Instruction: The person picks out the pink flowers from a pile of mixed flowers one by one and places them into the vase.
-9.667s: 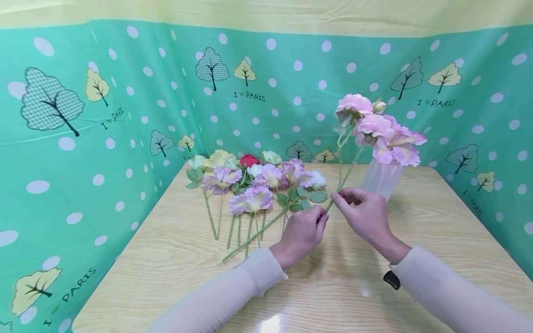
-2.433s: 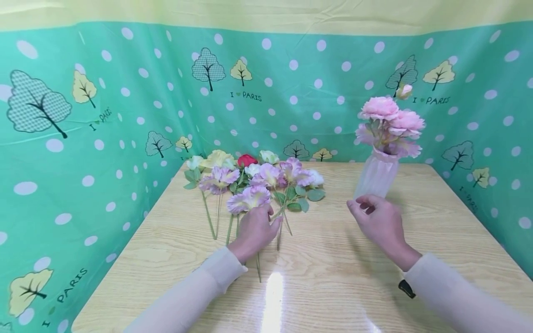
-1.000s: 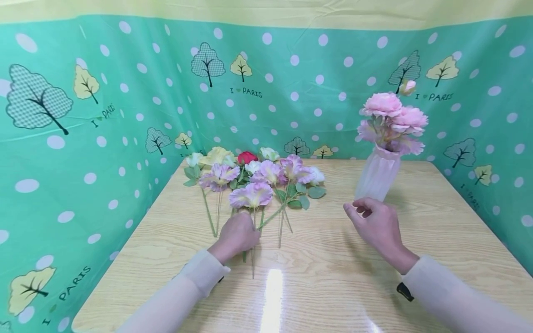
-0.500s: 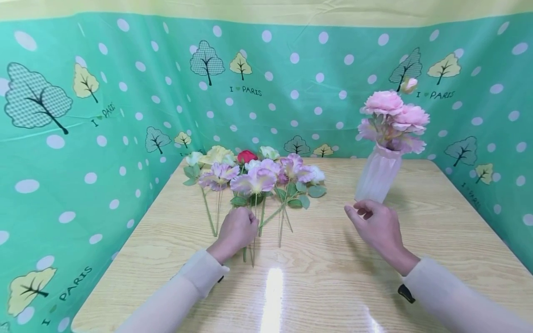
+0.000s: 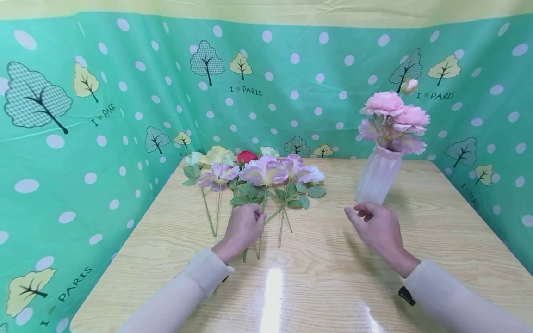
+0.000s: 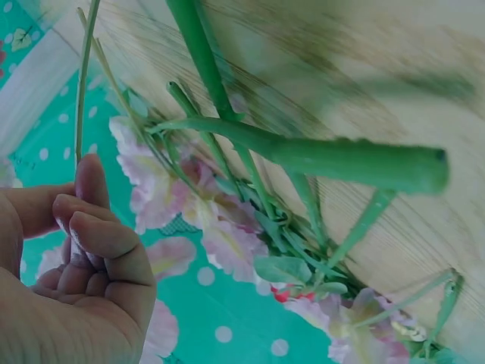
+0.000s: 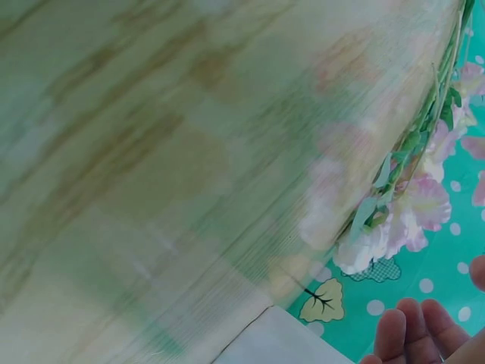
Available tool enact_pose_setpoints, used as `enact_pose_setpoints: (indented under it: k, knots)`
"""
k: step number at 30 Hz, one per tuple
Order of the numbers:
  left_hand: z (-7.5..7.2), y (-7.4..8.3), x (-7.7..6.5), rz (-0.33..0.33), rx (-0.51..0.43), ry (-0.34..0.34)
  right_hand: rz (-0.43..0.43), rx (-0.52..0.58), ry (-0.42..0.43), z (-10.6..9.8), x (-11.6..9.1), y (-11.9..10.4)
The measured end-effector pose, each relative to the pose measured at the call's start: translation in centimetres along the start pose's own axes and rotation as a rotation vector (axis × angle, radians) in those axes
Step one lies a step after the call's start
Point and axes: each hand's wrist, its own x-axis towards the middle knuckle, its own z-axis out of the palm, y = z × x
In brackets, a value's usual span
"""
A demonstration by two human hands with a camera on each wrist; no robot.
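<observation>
My left hand [image 5: 243, 227] pinches the thin stem [image 6: 82, 91] of a light purple artificial flower [image 5: 264, 171]. Its ruffled bloom stands raised in front of the other flowers, hiding some of them. The stem's lower end shows below my fist in the head view. My right hand [image 5: 376, 231] holds nothing, its fingers loosely bent just in front of the base of a ribbed, translucent white vase [image 5: 376, 178]. Pink peonies [image 5: 384, 103], a small bud [image 5: 410, 86] and light purple petals rise out of the vase. In the right wrist view only some fingertips [image 7: 413, 330] show.
Across the wooden table [image 5: 325, 277] at the back left lie more artificial flowers: a purple one [image 5: 218, 175], a yellow one [image 5: 216, 156], a red one [image 5: 246, 157] and several white ones. Their green stems point toward me. A green printed cloth [image 5: 266, 106] surrounds the table.
Peony stems held earlier now stand in the vase. My left hand has since gripped a purple flower among those on the table and lifted it slightly up and right. My right hand stays by the vase.
</observation>
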Motion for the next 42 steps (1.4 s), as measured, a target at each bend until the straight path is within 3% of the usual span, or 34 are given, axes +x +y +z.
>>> enact_pose_setpoints:
  k: [9, 23, 32, 42]
  knots:
    - [0.5, 1.1, 0.3, 0.035, -0.067, 0.024, 0.002, 0.013, -0.009, 0.1, 0.1, 0.0]
    - [2.0, 3.4, 1.3, 0.209, -0.054, 0.071, 0.019, 0.026, -0.011, 0.8, 0.0, -0.1]
    - [2.7, 4.8, 1.5, 0.258, -0.061, 0.078, 0.008, 0.038, -0.007, 0.9, 0.2, -0.5]
    - [3.8, 5.7, 1.6, 0.357, -0.077, 0.098, -0.001, 0.066, -0.020, 1.3, 0.5, -1.6]
